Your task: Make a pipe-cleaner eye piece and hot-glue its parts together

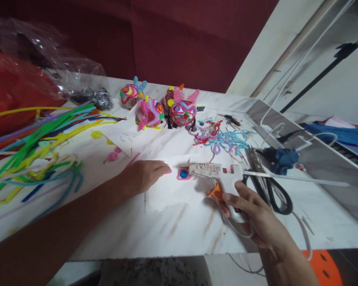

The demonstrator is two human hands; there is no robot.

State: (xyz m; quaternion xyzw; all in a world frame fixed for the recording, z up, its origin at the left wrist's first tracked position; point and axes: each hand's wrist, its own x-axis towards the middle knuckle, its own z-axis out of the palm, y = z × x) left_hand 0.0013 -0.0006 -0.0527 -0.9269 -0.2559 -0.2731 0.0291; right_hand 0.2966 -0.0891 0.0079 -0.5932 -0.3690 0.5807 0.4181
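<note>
My right hand is wrapped round a white hot glue gun with an orange trigger, a clear glue stick standing out of its back. Its nozzle points left, right beside a shiny blue round piece ringed by a pink pipe cleaner loop on a white paper sheet. My left hand rests over the sheet's left side with fingers pressed together. Pink shows at its fingertips and a pink pipe cleaner runs out behind it; the grip itself is partly hidden.
Several decorated round figures stand at the back. Colourful pipe cleaners spread on the left; cut pieces lie behind the gun. Black-handled scissors and a cable lie at right, near a grey raised edge.
</note>
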